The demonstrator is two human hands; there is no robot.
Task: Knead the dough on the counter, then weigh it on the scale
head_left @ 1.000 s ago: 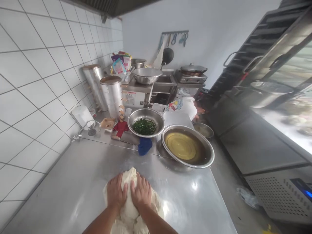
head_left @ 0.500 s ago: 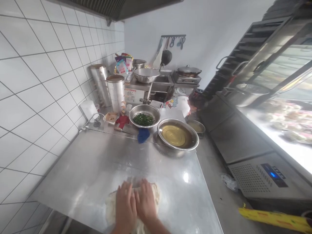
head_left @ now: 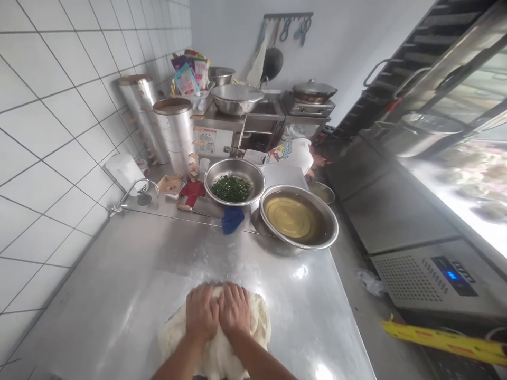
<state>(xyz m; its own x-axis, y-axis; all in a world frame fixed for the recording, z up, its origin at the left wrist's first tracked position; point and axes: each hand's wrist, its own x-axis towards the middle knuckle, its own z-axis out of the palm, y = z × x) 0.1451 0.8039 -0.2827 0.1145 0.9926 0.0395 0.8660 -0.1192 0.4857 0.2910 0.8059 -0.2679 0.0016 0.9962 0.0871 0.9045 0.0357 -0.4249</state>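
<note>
A large lump of pale dough (head_left: 174, 332) lies on the steel worktop (head_left: 119, 274) near its front edge. My left hand (head_left: 202, 312) and my right hand (head_left: 235, 310) sit side by side on top of the dough, fingers curled over its far edge and pressing into it. Both forearms reach in from the bottom of the view and hide the middle of the lump.
Behind the dough stand a steel bowl of chopped greens (head_left: 233, 186), a wide basin holding a yellow plate in liquid (head_left: 298, 216), and a blue cloth (head_left: 232, 218). Steel canisters (head_left: 174, 132) line the tiled wall. A person (head_left: 297, 154) crouches beyond the table. A counter (head_left: 396, 211) runs along the right.
Both hands stay on the dough. It was humped up between them, then pushed down and flatter. The view has shifted and now looks lower over the table.
</note>
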